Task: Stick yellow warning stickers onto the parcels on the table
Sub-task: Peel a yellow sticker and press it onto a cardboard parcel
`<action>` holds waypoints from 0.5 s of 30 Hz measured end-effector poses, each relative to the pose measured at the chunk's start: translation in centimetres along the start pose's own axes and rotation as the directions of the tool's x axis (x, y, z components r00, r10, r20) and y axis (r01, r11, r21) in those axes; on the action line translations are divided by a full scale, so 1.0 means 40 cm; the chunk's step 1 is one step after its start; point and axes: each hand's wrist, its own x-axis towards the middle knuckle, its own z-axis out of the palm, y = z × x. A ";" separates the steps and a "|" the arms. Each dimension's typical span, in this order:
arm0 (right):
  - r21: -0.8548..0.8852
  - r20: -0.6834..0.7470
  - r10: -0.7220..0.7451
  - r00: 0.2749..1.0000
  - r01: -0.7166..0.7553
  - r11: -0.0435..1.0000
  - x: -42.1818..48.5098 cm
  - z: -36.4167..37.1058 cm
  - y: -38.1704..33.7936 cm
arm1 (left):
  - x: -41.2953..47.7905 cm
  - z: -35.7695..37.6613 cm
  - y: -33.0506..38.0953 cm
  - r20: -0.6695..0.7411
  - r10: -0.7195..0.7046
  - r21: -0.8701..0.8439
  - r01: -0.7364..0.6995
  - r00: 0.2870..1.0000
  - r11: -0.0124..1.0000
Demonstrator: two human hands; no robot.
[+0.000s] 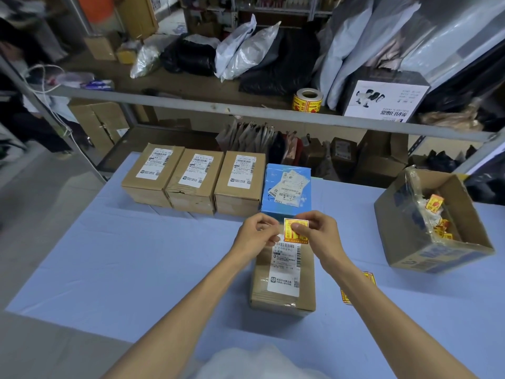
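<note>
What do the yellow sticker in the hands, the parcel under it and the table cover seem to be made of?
sticker: thin printed paper or film, it seems; yellow and red print, perhaps slightly glossy.
parcel: brown cardboard, matt, with creased edges; a white paper label is stuck on top.
table cover: pale blue cloth, probably; matt, with soft fold lines.

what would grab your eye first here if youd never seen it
The yellow sticker, pinched between the left hand and right hand, mid-table above a parcel. Behind stand three labelled brown boxes and a blue box. At right, an open carton holds more stickers.
</note>
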 end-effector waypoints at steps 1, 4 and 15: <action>-0.020 0.025 -0.020 0.999 0.021 1.000 0.000 -0.002 -0.002 | 0.001 -0.001 0.004 0.002 0.000 -0.001 0.000 1.000 1.000; -0.082 0.081 -0.070 0.994 0.077 0.994 -0.002 -0.004 -0.005 | 0.004 -0.004 0.012 0.025 0.022 0.018 -0.022 0.999 1.000; -0.021 -0.070 -0.014 0.997 0.012 1.000 0.006 -0.014 0.008 | 0.007 0.003 0.030 0.076 0.004 0.051 -0.008 0.997 0.999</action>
